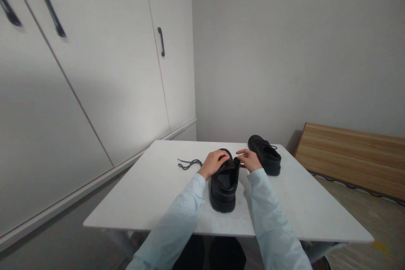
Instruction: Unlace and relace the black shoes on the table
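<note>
A black shoe (223,196) stands upright on the white table in front of me, its heel toward me and its collar wide apart. My left hand (215,162) lies over its left side and tongue, fingers closed on the upper. At the right side flap, near the eyelets, my right hand (249,160) has its thumb and fingertips closed on the edge, with one finger stretched a little above. No lace shows across this shoe's opening. A loose black shoelace (189,163) lies curled on the table left of my left hand, its right end hidden behind that hand.
Another black shoe (265,155), with a lace in it, stands at the table's back right. The white table (133,206) reaches toward a grey wall. White cabinets (104,71) with dark handles line the left. A wooden board (351,158) leans at the right.
</note>
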`<move>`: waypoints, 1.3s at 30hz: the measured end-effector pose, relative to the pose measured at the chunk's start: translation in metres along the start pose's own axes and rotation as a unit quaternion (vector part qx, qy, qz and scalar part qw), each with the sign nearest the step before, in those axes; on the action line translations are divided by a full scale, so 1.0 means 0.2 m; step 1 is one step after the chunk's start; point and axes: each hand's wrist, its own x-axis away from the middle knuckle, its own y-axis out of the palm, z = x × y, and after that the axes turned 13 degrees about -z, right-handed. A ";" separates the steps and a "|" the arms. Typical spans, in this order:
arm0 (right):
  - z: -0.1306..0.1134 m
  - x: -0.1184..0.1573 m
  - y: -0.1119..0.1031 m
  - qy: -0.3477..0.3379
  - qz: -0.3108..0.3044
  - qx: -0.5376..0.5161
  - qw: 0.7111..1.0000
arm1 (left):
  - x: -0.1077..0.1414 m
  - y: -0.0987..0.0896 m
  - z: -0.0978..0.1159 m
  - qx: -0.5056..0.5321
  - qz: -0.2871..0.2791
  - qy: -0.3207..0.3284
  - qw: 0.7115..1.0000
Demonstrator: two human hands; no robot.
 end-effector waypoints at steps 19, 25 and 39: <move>0.00 -0.01 0.01 0.014 -0.007 -0.016 1.000 | -0.09 -0.01 0.09 -0.239 -0.086 -0.106 0.961; 0.00 -0.01 0.02 0.012 -0.014 -0.018 1.000 | -0.09 -0.01 0.10 -0.243 -0.084 -0.105 0.961; 0.03 -0.02 0.00 0.075 -0.048 0.014 0.996 | -0.08 0.01 0.08 -0.204 -0.055 -0.094 0.973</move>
